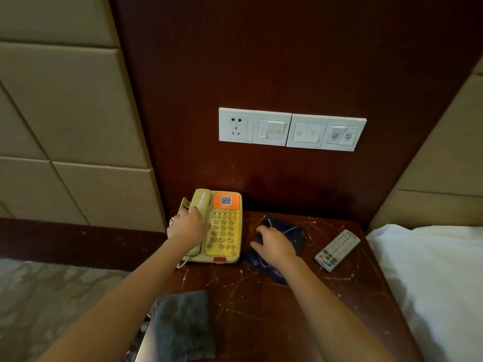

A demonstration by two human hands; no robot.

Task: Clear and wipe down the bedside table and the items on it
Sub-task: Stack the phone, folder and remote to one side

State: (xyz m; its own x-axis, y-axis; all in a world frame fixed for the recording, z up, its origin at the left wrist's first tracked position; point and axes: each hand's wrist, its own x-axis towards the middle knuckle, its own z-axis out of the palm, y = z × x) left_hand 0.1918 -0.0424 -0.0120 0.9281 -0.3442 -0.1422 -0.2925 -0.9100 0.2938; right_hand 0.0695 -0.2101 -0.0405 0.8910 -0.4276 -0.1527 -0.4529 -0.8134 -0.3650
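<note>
A cream and yellow desk telephone stands at the back left of the scratched dark wooden bedside table. My left hand grips its handset, which lies in the cradle. To the right of the phone lies a dark flat square item, and my right hand rests on it with the fingers spread. A grey remote control sits at the table's right side. A grey cloth lies on the front left corner.
A white row of socket and switches is on the dark wood wall panel above the table. White bedding borders the right edge. Padded beige wall panels are at the left, with patterned carpet below.
</note>
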